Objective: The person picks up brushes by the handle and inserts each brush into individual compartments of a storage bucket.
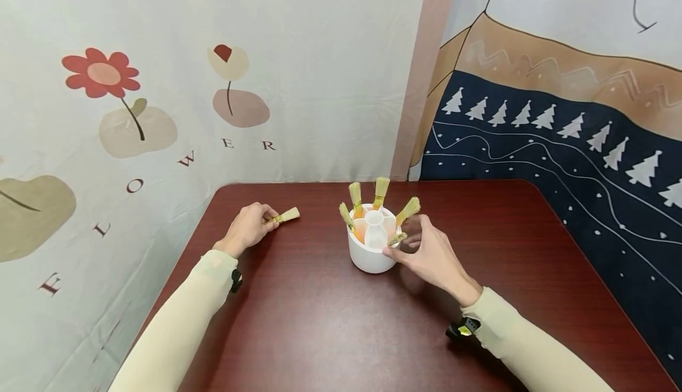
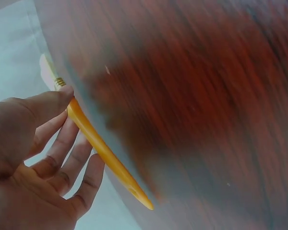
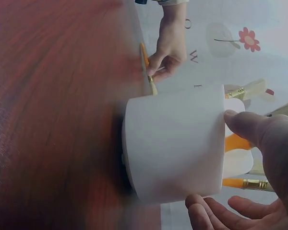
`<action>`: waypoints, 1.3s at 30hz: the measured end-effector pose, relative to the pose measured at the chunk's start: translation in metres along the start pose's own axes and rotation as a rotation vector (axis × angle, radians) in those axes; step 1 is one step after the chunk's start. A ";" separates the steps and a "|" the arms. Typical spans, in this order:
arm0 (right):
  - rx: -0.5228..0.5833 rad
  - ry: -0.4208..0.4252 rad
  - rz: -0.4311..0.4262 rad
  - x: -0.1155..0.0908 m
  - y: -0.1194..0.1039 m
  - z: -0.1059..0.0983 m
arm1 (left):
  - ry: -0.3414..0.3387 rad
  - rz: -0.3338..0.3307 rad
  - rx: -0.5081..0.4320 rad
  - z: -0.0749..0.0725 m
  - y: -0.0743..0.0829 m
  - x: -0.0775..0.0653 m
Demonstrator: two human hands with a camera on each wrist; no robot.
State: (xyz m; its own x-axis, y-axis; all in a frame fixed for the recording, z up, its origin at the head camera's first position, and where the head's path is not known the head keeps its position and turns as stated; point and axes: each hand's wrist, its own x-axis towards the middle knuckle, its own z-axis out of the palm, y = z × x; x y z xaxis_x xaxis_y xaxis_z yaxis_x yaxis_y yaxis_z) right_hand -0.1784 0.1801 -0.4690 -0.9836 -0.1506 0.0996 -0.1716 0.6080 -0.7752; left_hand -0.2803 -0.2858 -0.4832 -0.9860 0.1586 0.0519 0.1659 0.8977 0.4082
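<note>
My left hand (image 1: 249, 226) pinches a paintbrush (image 1: 288, 215) near its ferrule, thumb against fingers, at the table's left side. In the left wrist view the orange handle (image 2: 113, 160) slants down past the fingertips, with pale bristles above the thumb. A white round brush holder (image 1: 371, 262) stands upright on the table, divided into compartments. Several paintbrushes (image 1: 380, 190) stick out of it, bristles up. My right hand (image 1: 434, 256) grips the holder's right side, and in the right wrist view its thumb (image 3: 245, 123) lies at the rim while the fingertips (image 3: 197, 206) meet the wall.
The reddish-brown wooden table (image 1: 314, 321) reaches back to a cloth hanging (image 1: 330, 72) printed with flowers and letters. On the right hangs a dark cloth (image 1: 501, 161) with white trees. Each wrist wears a dark strap.
</note>
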 end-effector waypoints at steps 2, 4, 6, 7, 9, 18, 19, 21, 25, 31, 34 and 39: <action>0.000 -0.018 -0.003 0.002 0.002 -0.002 | 0.024 0.005 -0.008 -0.001 0.005 -0.002; 0.007 -0.036 -0.010 0.004 0.004 -0.004 | 0.053 0.010 -0.023 -0.001 0.010 -0.005; 0.019 -0.055 -0.023 0.007 0.007 -0.006 | 0.081 0.013 -0.039 -0.001 0.016 -0.007; 0.026 -0.065 -0.028 0.008 0.008 -0.007 | 0.095 0.011 -0.051 -0.001 0.019 -0.009; 0.041 -0.084 -0.033 0.010 0.011 -0.008 | 0.121 0.008 -0.076 0.000 0.024 -0.011; 0.081 -0.144 -0.060 0.020 0.018 -0.012 | 0.261 0.038 -0.197 -0.002 0.057 -0.023; 0.082 -0.149 -0.061 0.020 0.018 -0.012 | 0.276 0.051 -0.212 -0.002 0.061 -0.024; 0.084 -0.157 -0.062 0.021 0.018 -0.013 | 0.296 0.068 -0.244 -0.003 0.069 -0.027; 0.093 -0.166 -0.071 0.022 0.018 -0.013 | 0.308 0.085 -0.290 -0.004 0.085 -0.032; 0.084 -0.169 -0.067 0.023 0.018 -0.013 | 0.317 0.097 -0.332 -0.006 0.099 -0.037; 0.073 -0.167 -0.060 0.023 0.017 -0.012 | 0.323 0.096 -0.348 -0.006 0.103 -0.039; 0.058 -0.156 -0.062 0.023 0.015 -0.011 | 0.338 0.102 -0.368 -0.005 0.110 -0.043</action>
State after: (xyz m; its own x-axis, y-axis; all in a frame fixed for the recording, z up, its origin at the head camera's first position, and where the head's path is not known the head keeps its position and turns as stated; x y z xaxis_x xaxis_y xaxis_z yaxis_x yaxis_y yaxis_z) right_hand -0.2042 0.1940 -0.4716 -0.9498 -0.3084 0.0533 -0.2233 0.5486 -0.8057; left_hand -0.2200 -0.1961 -0.4363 -0.9261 0.0414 0.3749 0.3040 0.6703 0.6769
